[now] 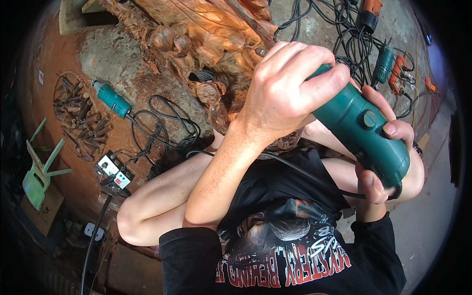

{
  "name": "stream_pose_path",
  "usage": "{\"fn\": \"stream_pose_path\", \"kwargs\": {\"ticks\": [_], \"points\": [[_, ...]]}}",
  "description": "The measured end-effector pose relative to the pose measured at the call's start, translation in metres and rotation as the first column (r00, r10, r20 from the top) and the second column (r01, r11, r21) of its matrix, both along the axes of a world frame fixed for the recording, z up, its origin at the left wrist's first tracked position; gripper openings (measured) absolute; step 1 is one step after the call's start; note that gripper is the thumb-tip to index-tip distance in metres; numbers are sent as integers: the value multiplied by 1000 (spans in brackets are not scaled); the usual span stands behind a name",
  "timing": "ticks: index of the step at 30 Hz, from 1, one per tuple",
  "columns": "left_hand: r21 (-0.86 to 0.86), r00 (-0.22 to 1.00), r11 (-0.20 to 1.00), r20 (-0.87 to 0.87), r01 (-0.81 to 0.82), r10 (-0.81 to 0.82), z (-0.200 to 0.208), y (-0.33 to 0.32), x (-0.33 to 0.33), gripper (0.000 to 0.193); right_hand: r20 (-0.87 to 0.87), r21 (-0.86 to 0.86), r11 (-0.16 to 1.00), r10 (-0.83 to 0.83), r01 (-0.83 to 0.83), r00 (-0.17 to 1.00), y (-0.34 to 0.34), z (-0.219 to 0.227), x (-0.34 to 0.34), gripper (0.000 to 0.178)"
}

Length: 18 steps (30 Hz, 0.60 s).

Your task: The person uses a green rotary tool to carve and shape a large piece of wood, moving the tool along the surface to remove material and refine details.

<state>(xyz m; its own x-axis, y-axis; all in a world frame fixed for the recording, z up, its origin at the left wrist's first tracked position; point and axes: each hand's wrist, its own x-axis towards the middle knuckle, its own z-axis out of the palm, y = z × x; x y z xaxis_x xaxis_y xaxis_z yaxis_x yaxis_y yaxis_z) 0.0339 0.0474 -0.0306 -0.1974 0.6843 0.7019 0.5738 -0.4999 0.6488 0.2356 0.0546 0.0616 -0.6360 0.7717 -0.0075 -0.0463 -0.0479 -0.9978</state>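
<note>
Both my hands are closed around a green corded die grinder (361,123), held slanting with its rear end toward my right knee. My left hand (295,81) wraps the front end. My right hand (391,130) grips the thick rear body from the far side, its thumb near the cord end. A metal tip shows just beyond my left knuckles, close to a reddish-brown carved wood piece (216,29). Whether the tip touches the wood I cannot tell. The wood has rounded, knotty parts and streaked surfaces, and my hands hide some of it.
A second green grinder (113,100) lies at left, near a pile of short brown sticks (83,115) and a control box (114,172). At upper right are tangled cables (356,46), an orange tool (371,14) and another green tool (383,64). A pale green stool (39,177) lies tipped at far left.
</note>
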Motion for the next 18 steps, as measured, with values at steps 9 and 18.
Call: {"fn": "stream_pose_path", "kwargs": {"ticks": [9, 18], "points": [[13, 999, 999, 27, 41, -41, 2, -2, 1, 28, -9, 17, 999, 44, -44, 999, -2, -3, 16, 74], [-103, 920, 923, -92, 372, -381, 20, -25, -19, 28, -135, 116, 984, -118, 134, 984, -79, -41, 6, 92]]}}
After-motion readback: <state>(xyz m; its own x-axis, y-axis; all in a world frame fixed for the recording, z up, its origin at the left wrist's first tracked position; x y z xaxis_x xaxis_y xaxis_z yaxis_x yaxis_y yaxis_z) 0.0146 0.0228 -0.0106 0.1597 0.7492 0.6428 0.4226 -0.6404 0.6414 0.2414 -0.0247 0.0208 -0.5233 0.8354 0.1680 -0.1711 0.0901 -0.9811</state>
